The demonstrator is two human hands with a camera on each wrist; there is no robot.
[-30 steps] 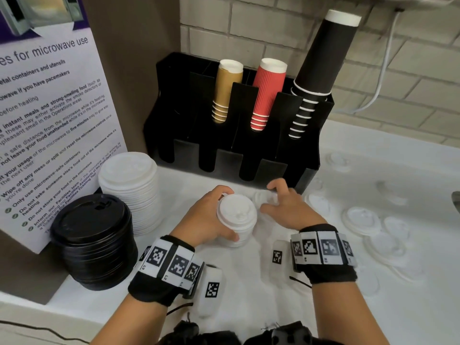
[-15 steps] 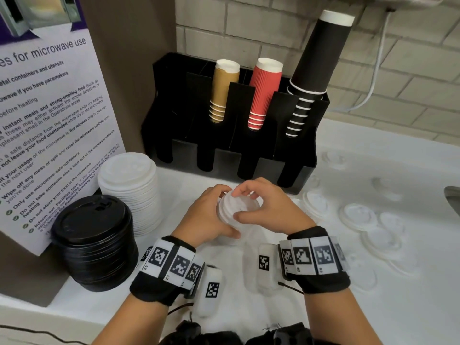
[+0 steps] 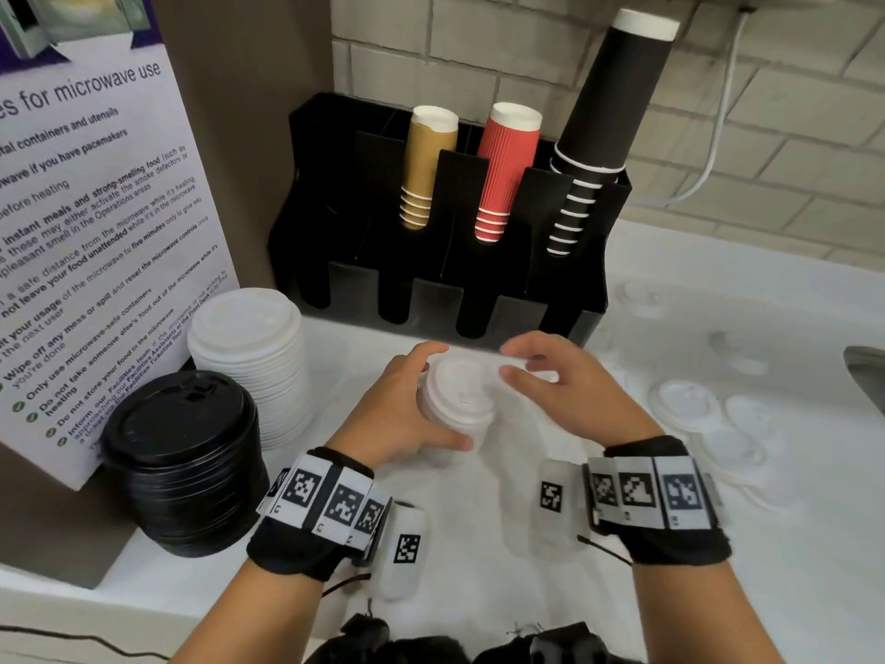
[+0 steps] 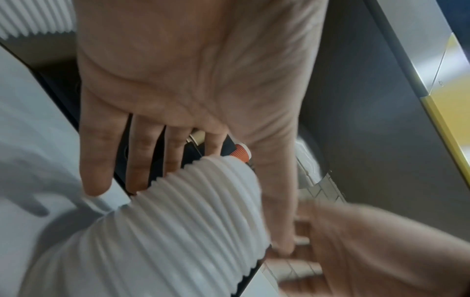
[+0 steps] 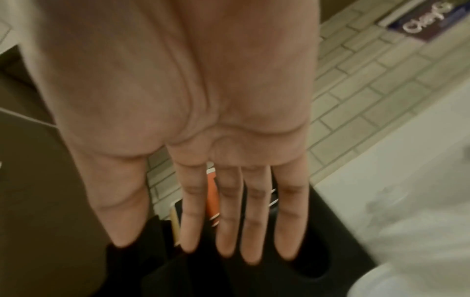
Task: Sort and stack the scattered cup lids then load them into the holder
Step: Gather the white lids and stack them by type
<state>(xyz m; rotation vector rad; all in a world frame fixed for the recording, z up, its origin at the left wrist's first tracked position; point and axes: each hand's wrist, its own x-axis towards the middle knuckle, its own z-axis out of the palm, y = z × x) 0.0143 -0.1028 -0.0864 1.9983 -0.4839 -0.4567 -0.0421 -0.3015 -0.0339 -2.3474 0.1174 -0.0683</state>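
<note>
Two stacks done: white stack and black stack stand at 9 o'clock on the desk, side by side and apparently touching.
Third stack: small white lids, dead centre, building in hand.
Left hand: fingers curled round the small stack; the left wrist view shows its ribbed side against the fingers.
Right hand: just beside the stack at 3 o'clock, fingers straight and loose in the right wrist view, gripping nothing I can see; blurred in the head view.
Loose lids: several lie scattered from 2 to 4 o'clock, washed out against the white top.
Holder: black, at 12 o'clock; back slots carry tan, red and black cups, front slots look dark and unloaded.
Progress: my read is sorting roughly midway, loading not begun.
Left to do: gather the loose ones, then drop each stack into a slot.
Room: white desk, pale brick wall behind, microwave notice at 10 o'clock, a white cable at 1 o'clock, a sink edge at 3 o'clock.
</note>
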